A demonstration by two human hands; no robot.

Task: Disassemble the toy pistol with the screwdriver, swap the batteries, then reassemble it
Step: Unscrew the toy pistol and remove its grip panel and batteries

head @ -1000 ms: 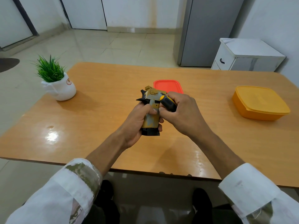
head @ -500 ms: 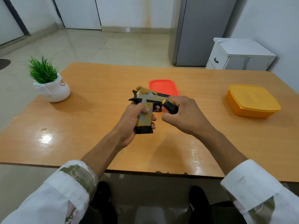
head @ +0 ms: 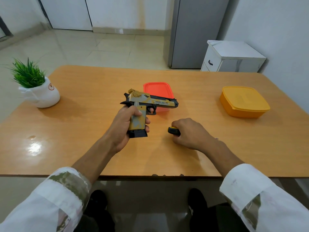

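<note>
My left hand [head: 122, 125] grips the handle of the toy pistol [head: 151, 102], a tan, grey and black gun held upright above the table with its barrel pointing right. My right hand [head: 190, 133] rests low on the wooden table [head: 83, 131], to the right of the pistol and apart from it. Its fingers are curled around the screwdriver [head: 173, 130], of which only the black and yellow handle end shows. The shaft is hidden under the hand.
A red lidded box [head: 158, 89] sits just behind the pistol's barrel. An orange lidded box [head: 243, 101] stands at the right. A white pot with a green plant [head: 37, 88] is at the far left. The table's front edge runs close to my body.
My right hand has come away from the pistol with the screwdriver and dropped down to the table on the right. The left hand has turned the pistol so its side faces me.
</note>
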